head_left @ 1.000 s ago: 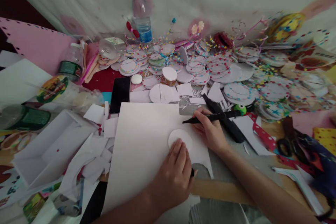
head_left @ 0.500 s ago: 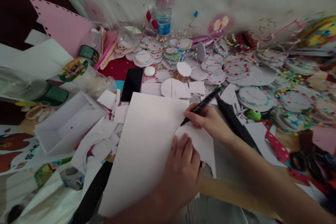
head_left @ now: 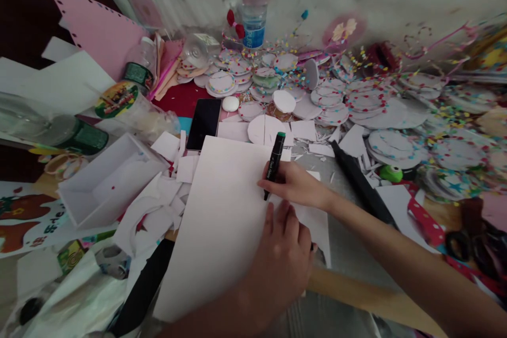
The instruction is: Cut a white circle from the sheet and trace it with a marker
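A white sheet of paper point(head_left: 222, 190) lies in front of me, its near part under my left arm. My left hand point(head_left: 283, 245) rests on it with fingers stretched forward, pressing it down. A small dark bit shows beside that hand's edge; what it is, I cannot make out. My right hand point(head_left: 293, 182) grips a black marker point(head_left: 274, 163) with a green end. The marker stands nearly upright, its tip at the paper just ahead of my left fingertips. Another white paper piece point(head_left: 312, 216) shows under the right wrist.
A phone point(head_left: 204, 122) and paper scraps lie beyond the sheet. A white open box point(head_left: 106, 182) and plastic bottles are at left. Stacks of decorated round discs point(head_left: 364, 100) fill the back. A water bottle point(head_left: 254, 5) stands behind them; scissors point(head_left: 459, 245) lie at right.
The marker has swung from a low slant to nearly upright, and my right hand has shifted left and nearer to my left fingertips. My left hand keeps its place on the paper.
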The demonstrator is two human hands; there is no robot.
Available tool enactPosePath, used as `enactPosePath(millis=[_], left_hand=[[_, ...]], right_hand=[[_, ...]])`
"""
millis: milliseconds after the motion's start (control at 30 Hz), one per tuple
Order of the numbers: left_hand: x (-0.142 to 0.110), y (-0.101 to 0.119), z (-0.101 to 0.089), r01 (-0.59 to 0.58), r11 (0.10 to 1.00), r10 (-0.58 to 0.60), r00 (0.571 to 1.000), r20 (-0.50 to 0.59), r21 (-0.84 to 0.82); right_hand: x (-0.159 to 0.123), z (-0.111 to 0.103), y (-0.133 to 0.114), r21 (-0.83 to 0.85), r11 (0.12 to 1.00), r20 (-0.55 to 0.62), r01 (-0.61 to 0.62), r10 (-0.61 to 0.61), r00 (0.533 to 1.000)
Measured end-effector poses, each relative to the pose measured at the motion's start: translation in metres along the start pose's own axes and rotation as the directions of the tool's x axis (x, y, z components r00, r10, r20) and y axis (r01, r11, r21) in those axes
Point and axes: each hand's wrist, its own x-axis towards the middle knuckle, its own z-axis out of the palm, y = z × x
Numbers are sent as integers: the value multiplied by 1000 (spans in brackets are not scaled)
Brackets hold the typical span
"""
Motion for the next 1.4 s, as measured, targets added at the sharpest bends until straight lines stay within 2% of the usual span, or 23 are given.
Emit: enactPosePath(millis=[167,367,567,733,867,1033,1200,1400], left_hand=[[0,0,0,10,1000,-10,1000,12,-21],[0,-1,0,7,1000,-7,1000,-1,-30],[-2,-2,1,7,999,-7,1000,9,-43],[-1,-2,1,13,999,-12,1000,13,-50],[-1,-2,0,11,998,-11,1000,10,-70],[0,-3,-1,21,996,-20,1000,13,-86],[-1,-8,-5,-19,996,24,998,52,-93],[3,-19,-18,-70,992,88,980,177,-106]], right_hand=[[-1,-1,1,-69,997,20,38,-37,999],[-1,-4,2,-72,995,4,62,-62,998],[-3,-10,4,-105,995,-67,3,-10,998],[-7,-15,8,-22,999,-170,-35,31,985],[-15,-17,15,58,995,-257,-79,92,962],[-31,-17,23,175,983,-335,-49,107,936],[-41,-12,25,88,996,-484,28,18,875],[-52,-8,31,12,1000,-577,-3,9,817]])
